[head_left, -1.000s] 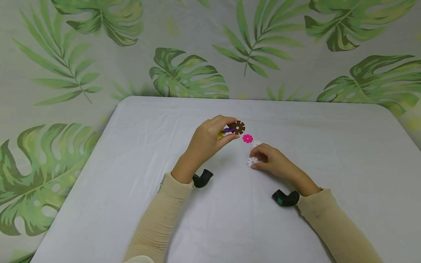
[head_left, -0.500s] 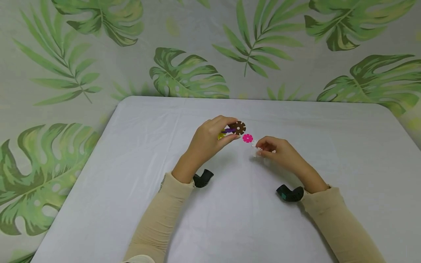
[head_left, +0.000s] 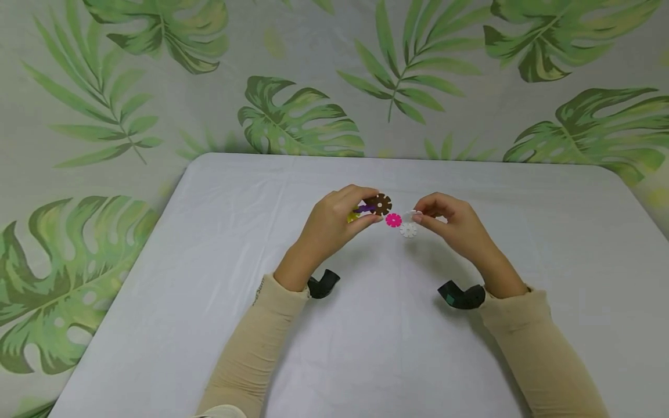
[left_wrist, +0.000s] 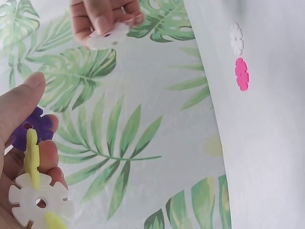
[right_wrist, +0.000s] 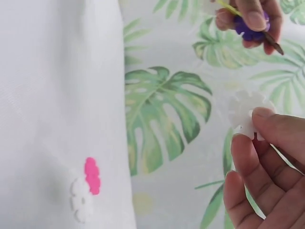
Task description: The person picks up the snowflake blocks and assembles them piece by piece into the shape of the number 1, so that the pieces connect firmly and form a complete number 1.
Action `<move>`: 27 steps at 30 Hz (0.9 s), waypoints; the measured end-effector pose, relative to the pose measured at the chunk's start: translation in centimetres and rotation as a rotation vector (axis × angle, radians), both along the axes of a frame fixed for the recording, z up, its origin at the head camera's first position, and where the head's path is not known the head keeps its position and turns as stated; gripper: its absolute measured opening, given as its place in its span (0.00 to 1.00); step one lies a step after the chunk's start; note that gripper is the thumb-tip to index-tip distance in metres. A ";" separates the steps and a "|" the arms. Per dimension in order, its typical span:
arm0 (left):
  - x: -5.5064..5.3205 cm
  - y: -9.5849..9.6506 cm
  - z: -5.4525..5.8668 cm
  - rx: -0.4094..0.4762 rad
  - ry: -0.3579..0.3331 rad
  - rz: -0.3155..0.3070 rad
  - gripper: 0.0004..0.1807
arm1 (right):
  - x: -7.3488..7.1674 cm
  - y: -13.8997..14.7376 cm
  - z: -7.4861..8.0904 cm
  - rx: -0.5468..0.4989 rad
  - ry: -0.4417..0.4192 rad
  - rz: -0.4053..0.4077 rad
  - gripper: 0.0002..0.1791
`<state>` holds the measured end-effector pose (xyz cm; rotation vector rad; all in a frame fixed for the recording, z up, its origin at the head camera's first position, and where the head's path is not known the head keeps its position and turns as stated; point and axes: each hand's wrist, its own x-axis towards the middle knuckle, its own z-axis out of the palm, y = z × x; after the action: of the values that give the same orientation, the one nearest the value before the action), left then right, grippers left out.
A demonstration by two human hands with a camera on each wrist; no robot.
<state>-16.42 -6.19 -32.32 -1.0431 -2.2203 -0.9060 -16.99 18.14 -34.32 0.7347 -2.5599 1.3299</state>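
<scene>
On my head feed, the left hand sits just above the centre of the frame, its fingers clamped on a chain of discs. The left wrist feed shows me the thumb over a purple disc at the left edge, with a yellow disc slotted edge-on between it and a milky disc at lower left; another yellow piece pokes in along the bottom. A brown disc stands at the chain's right end in the head view. Right of centre, the right hand pinches a notched white disc between thumb and fingers, held up clear of the counter. Between and below the hands, a pink disc and a loose white disc lie on the counter side by side; whether they touch I can't tell. For writing, I get only dark lettering at the cuff of the left sleeve, lower left of centre, too small for me to read. The right wrist's black unit, below and right of centre, carries a small green patch. A leaf-print backdrop fills the top of the frame.
</scene>
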 end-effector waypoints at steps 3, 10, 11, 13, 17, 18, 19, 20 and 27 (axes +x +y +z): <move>0.0 0.0 0.0 -0.001 0.001 -0.005 0.20 | 0.3 -0.4 1.1 -0.066 0.021 0.021 0.05; 0.1 0.1 0.0 -0.011 -0.008 -0.006 0.20 | 0.4 -1.2 2.8 -0.230 0.072 0.126 0.06; 0.1 0.2 0.0 -0.012 -0.011 -0.005 0.20 | 0.4 -1.2 2.7 -0.244 0.076 0.132 0.06; 0.1 0.2 0.0 -0.011 -0.014 -0.006 0.20 | 0.2 -1.3 2.6 -0.277 0.078 0.145 0.06; 0.1 0.3 0.0 -0.009 -0.019 -0.017 0.20 | 0.2 -1.7 2.5 -0.313 0.083 0.153 0.08; 0.1 0.3 0.0 -0.009 -0.020 -0.019 0.20 | 0.3 -1.7 2.4 -0.321 0.081 0.156 0.08; 0.1 0.3 0.0 -0.011 -0.020 -0.020 0.20 | 0.3 -1.8 2.3 -0.325 0.082 0.161 0.09; 0.1 0.3 0.0 -0.012 -0.021 -0.021 0.19 | 0.3 -1.9 2.3 -0.330 0.080 0.165 0.09; 0.1 0.3 -0.1 -0.010 -0.024 -0.029 0.19 | 0.3 -2.1 2.1 -0.342 0.093 0.179 0.11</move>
<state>-16.34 -5.89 -32.45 -1.0768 -2.2368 -0.9260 -16.69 16.08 -32.22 0.9461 -2.1562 1.6862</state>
